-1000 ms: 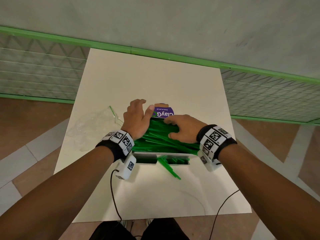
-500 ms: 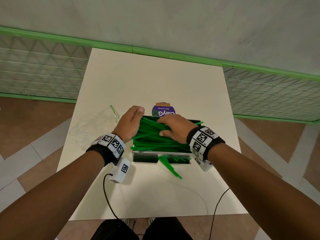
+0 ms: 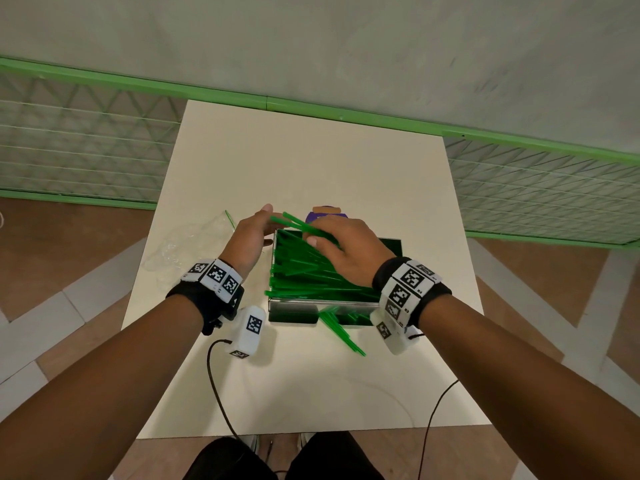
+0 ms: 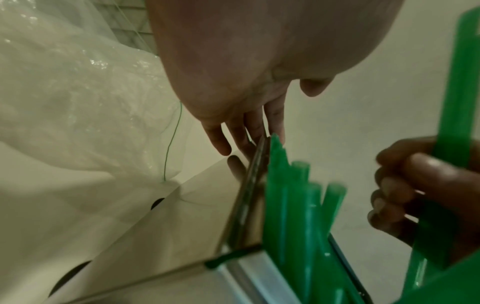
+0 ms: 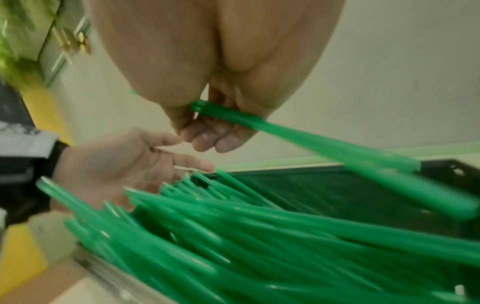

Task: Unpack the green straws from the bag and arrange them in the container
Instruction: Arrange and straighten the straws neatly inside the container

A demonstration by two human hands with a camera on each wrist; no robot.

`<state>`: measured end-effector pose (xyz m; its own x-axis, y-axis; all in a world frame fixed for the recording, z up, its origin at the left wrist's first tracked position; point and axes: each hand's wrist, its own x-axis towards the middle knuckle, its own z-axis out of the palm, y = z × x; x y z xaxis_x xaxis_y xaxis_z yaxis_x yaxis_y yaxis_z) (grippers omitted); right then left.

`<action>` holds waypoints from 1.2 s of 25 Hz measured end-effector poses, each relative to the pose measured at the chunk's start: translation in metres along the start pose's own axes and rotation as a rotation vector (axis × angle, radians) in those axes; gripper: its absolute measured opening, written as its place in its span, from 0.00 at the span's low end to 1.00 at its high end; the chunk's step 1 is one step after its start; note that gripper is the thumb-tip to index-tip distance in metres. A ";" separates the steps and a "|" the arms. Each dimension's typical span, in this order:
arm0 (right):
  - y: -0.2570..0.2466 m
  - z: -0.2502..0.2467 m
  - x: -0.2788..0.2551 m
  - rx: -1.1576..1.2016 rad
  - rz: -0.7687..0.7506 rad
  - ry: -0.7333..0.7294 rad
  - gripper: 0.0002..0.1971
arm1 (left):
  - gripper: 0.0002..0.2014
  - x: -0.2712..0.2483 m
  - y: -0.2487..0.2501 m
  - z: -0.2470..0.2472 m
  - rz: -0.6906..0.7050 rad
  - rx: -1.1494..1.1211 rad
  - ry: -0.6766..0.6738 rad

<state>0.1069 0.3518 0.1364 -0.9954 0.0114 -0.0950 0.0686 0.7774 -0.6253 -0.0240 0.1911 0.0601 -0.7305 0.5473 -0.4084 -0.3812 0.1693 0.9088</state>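
A heap of green straws (image 3: 311, 275) lies slantwise in a shiny rectangular container (image 3: 294, 308) on the white table. My right hand (image 3: 322, 233) hovers over the container's far left corner, its fingers (image 5: 207, 133) curled round a few lifted straws (image 3: 294, 221) that stick out to the left. My left hand (image 3: 263, 226) is open, its fingers (image 4: 259, 127) straight alongside the container's left wall (image 4: 249, 185), holding nothing. Several more straws (image 3: 341, 332) lie on the table in front of the container. The clear plastic bag (image 3: 187, 244) lies crumpled to the left.
A purple label card (image 3: 325, 213) sits just behind the container. The table (image 3: 311, 150) stands against a green-railed mesh fence (image 3: 86, 143). Cables (image 3: 221, 403) trail from both wrist cameras over the near part of the table.
Both hands lay on the heap before. Now my right hand has lifted a few straws off it, and my left hand has slid off to the container's left side and opened.
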 end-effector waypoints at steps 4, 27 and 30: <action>-0.019 0.012 0.005 0.061 0.006 -0.056 0.11 | 0.31 -0.003 0.000 -0.004 -0.042 -0.085 0.000; 0.045 0.003 -0.029 -0.391 0.283 -0.065 0.30 | 0.21 -0.028 -0.008 0.021 0.486 0.714 0.044; 0.049 0.000 -0.038 -0.380 0.289 -0.034 0.29 | 0.27 -0.041 -0.027 0.011 0.664 0.932 -0.081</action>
<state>0.1477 0.3890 0.1091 -0.9359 0.2458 -0.2523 0.3071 0.9202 -0.2426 0.0222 0.1737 0.0535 -0.5792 0.8010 0.1513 0.6585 0.3504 0.6661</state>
